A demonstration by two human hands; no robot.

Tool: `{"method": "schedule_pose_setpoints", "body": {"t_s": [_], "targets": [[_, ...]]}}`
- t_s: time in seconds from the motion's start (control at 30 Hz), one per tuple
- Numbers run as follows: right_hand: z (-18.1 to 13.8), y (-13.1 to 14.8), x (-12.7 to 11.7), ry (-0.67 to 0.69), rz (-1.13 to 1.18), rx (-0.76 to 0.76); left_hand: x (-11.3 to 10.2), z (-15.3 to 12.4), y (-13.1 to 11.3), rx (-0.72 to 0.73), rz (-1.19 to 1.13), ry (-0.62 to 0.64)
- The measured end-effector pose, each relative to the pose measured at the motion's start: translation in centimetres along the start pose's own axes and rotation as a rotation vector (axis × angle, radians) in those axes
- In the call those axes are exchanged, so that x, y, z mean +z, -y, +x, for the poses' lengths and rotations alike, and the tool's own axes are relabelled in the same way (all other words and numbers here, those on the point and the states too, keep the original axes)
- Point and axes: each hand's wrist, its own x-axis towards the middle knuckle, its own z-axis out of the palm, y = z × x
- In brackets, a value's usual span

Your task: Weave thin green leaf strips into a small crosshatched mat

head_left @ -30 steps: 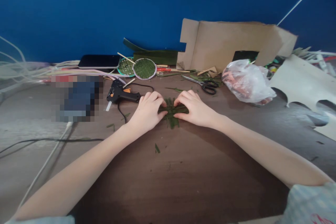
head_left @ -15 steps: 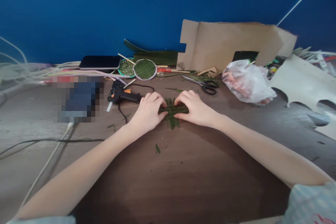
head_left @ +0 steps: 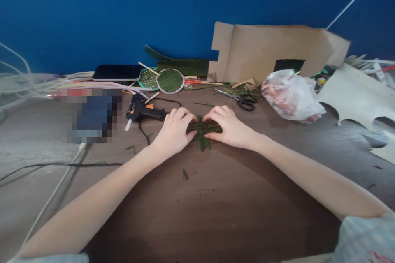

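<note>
Flat green leaf strips (head_left: 203, 132) cross over and under each other in a small woven piece on the brown table (head_left: 197, 213). My left hand (head_left: 177, 130) pinches the left ends of the sideways strips between thumb and fingers. On the opposite side, my right hand (head_left: 231, 128) grips their right ends the same way. Other strips run away from me and towards me between the two hands. A small leaf scrap (head_left: 185, 174) lies nearer to me. Just left of my left hand rests a black glue gun (head_left: 145, 110).
Black-handled scissors (head_left: 240, 99) and a plastic bag (head_left: 290, 96) lie behind my right hand. Two small round woven fans, one a green disc (head_left: 170, 80), stand near the blue wall. Cardboard (head_left: 262, 51) leans at the back. A dark phone (head_left: 117, 72) and cables are at left.
Both hands keep their hold in nearly the same place. The strips between them look slightly shifted and pressed together; nothing else has visibly moved.
</note>
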Motion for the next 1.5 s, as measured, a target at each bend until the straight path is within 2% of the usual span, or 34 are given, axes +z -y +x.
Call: {"method": "schedule_pose_setpoints", "body": {"t_s": [1.5], "targets": [[-0.02, 0.25, -0.07, -0.009, -0.024, -0.018, -0.01, 0.21, -0.12, 0.044, -0.032, 0.042]]}}
